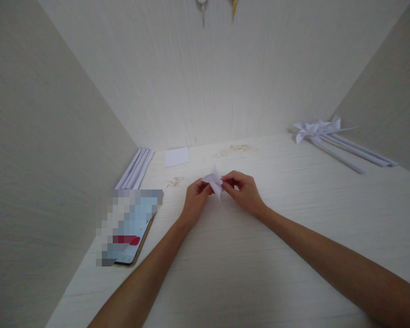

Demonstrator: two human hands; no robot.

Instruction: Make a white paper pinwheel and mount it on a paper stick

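A white paper pinwheel (pixel 214 181) with pointed folded blades is held between both hands above the middle of the table. My left hand (pixel 197 197) pinches it from the left, thumb in front. From the right, my right hand (pixel 242 189) grips it near the centre with thumb and forefinger. Whatever the fingertips cover at the pinwheel's middle is too small to make out. Small scattered bits (pixel 175 181), some white and some tan, lie just left of my left hand.
Rolled paper sticks (pixel 136 168) lie at the left wall, near a square paper sheet (pixel 177 157). A partly blurred phone (pixel 136 232) rests at the left. Pinwheels on sticks (pixel 316 130) are piled at the back right. Tan crumbs (pixel 239 147) lie near the back wall.
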